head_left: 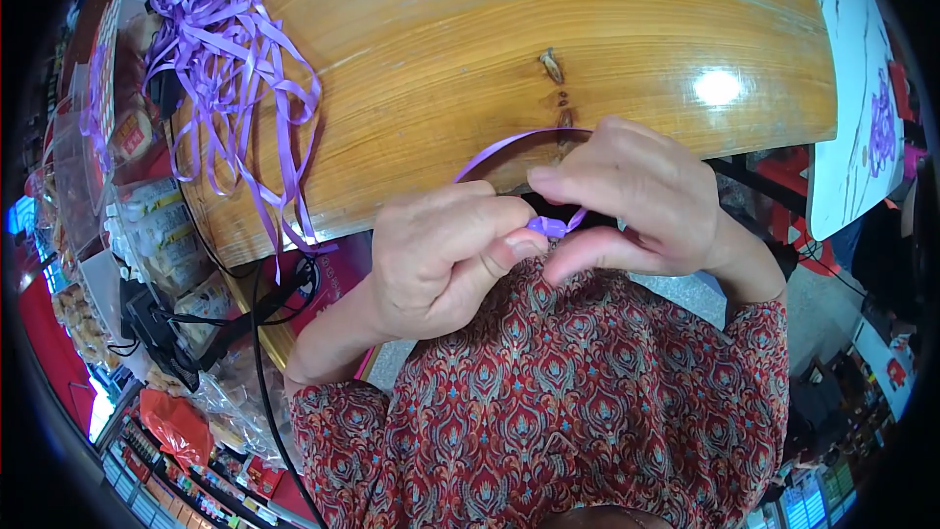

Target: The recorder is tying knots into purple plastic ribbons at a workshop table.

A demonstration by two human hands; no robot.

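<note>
Just in front of my chest, at the table's near edge, my left hand (446, 260) pinches a small knotted or folded piece of purple ribbon (547, 226) between thumb and forefinger. My right hand (636, 201) curves around the other side of it, thumb and forefinger spread apart. A short twisted bit of ribbon runs from the folded piece toward the right palm. Behind both hands, a purple strip (504, 144) arcs from the left knuckles to the right hand. The right hand's other fingers are mostly hidden.
A tangled heap of purple ribbon (230, 49) covers the far left of the wooden table (441, 59), its loops hanging over the near edge. A black cable (259, 362) and packaged goods (162, 225) are at left. More ribbon (882, 122) lies on a white table (837, 176) at right.
</note>
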